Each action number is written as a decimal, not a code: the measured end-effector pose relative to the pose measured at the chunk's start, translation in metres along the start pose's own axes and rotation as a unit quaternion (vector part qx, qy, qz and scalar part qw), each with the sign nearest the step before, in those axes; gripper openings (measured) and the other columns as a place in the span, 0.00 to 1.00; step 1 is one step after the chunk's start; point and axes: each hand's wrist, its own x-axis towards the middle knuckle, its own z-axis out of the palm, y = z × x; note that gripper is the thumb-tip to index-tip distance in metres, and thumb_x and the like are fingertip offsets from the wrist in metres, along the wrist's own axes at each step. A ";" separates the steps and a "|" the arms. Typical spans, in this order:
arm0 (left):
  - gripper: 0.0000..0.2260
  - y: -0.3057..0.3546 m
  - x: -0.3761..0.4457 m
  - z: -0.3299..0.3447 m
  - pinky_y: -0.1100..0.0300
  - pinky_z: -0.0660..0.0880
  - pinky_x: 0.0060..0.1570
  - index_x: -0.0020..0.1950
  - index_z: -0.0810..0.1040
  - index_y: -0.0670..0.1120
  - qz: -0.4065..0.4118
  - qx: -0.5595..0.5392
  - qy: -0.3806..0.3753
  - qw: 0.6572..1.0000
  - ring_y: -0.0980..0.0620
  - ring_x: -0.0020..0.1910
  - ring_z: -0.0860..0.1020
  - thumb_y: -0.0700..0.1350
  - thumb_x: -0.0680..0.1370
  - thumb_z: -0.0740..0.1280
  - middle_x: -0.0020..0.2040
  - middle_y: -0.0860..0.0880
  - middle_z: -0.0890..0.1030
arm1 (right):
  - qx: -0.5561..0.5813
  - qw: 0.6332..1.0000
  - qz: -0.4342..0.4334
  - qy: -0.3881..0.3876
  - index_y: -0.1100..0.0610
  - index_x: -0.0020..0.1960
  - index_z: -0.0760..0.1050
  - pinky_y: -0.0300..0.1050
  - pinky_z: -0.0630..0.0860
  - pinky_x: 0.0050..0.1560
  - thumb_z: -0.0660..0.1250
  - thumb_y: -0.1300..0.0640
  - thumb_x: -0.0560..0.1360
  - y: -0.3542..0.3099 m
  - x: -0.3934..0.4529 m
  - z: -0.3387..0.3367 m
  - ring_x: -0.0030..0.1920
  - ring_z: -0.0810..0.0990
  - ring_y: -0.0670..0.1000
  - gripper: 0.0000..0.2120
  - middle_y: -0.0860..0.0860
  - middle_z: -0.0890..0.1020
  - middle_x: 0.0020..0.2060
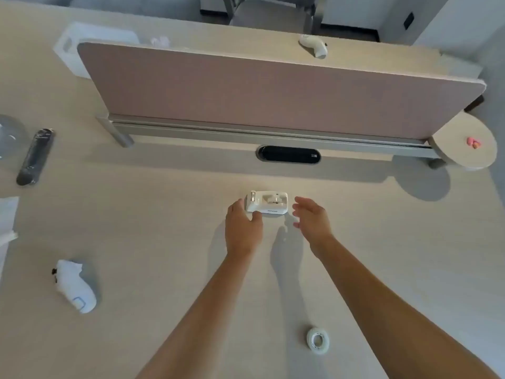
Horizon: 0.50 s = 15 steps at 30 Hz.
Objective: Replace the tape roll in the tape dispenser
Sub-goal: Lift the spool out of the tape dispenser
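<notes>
While the tape dispenser (266, 202) sits mid-table, its left end is touched by the left hand (243, 228); the right hand (311, 218) is held open, empty. Light, rigid plastic is judged, best gripped by its sides.

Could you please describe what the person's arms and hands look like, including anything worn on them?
Both forearms are bare as far as the picture's lower edge, with no sleeves showing. The left hand and the right hand wear no gloves, and I can see no watch, bracelet or ring, though the picture is too soft to rule out a thin ring.
</notes>
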 end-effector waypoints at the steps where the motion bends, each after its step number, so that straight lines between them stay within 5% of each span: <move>1: 0.24 -0.003 0.008 0.003 0.54 0.65 0.73 0.78 0.68 0.42 0.001 -0.002 -0.007 1.000 0.43 0.78 0.69 0.39 0.82 0.63 0.77 0.43 0.72 | -0.023 1.000 -0.011 0.002 0.53 0.73 0.77 0.51 0.80 0.62 0.58 0.66 0.82 0.000 0.007 0.004 0.61 0.81 0.54 0.23 0.53 0.82 0.64; 5: 0.27 -0.015 0.034 0.020 0.50 0.67 0.75 0.78 0.68 0.43 0.015 -0.001 -0.024 1.000 0.42 0.77 0.71 0.33 0.79 0.59 0.77 0.43 0.74 | -0.108 0.993 -0.051 -0.009 0.52 0.76 0.74 0.43 0.72 0.66 0.53 0.68 0.82 -0.005 0.026 0.018 0.74 0.74 0.56 0.27 0.53 0.76 0.74; 15: 0.28 -0.031 0.030 0.035 0.52 0.67 0.76 0.79 0.68 0.41 0.027 -0.028 -0.018 0.999 0.43 0.76 0.71 0.30 0.78 0.60 0.77 0.42 0.73 | -0.144 0.984 -0.108 -0.006 0.50 0.72 0.78 0.49 0.79 0.66 0.55 0.67 0.82 0.017 0.030 0.023 0.67 0.80 0.56 0.26 0.53 0.80 0.70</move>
